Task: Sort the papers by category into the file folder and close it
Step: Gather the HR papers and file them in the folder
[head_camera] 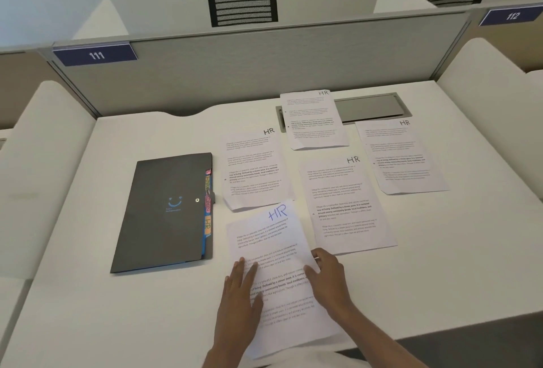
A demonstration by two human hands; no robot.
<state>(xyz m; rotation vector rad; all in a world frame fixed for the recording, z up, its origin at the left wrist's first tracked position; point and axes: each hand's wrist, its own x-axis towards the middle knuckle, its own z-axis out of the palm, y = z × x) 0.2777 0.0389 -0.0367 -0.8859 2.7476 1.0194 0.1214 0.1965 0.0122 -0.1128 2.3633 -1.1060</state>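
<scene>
1. My left hand (241, 294) lies flat on the nearest sheet (273, 238). The fingers are straight and close together, pressing on its left part.
2. My right hand (329, 276) is at the right edge of the same sheet. The thumb rests on top of the paper and the fingers bend at the edge. I cannot tell whether they reach under it and pinch it.
3. This sheet carries printed text and "HR" handwritten in blue at its top right corner. It lies tilted on the white desk (132, 317), with its lower end at the desk's near edge.
4. The file folder (164, 212) lies shut on the desk to the left of the sheet, apart from it. It is dark, with a blue smiling face and a small snap button on the cover. Coloured tabs show along its right side, and an orange one reads "HR".
5. Four more printed sheets, each marked "HR" in black, lie spread beyond my hands: the left sheet (252, 171), the middle sheet (346, 203), the right sheet (402, 156) and the far sheet (314, 121).
6. The far sheet partly covers a grey cable hatch (373, 106) set into the desk.
7. Behind the desk stands a grey divider panel (235, 74) with a blue label (95, 55) reading "111".
</scene>
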